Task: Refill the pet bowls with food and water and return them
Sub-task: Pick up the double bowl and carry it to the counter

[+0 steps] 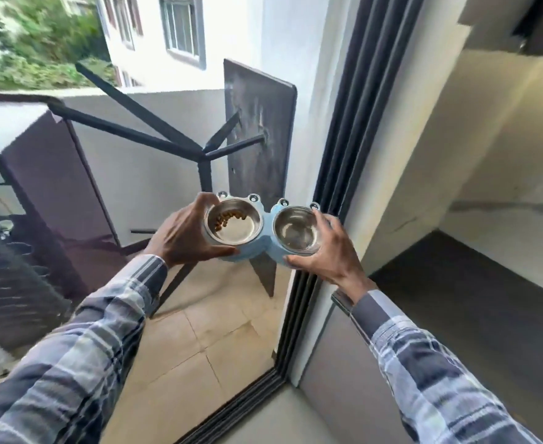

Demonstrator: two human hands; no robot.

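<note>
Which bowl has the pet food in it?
Find the light blue double feeder held up in front of the balcony doorway. It holds two shiny metal bowls. The food bowl sits by the left hand; only it has brown kibble inside.

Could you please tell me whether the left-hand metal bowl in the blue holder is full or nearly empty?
Nearly empty: the left bowl holds only a small arc of brown kibble, with bare steel showing across its bottom.

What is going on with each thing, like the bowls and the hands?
Left bowl: holds some brown kibble.
Right bowl: no kibble; water cannot be told.
Blue stand: held up in the air, tilted.
Left hand: gripping the stand's left end.
Right hand: gripping the stand's right end.
</note>
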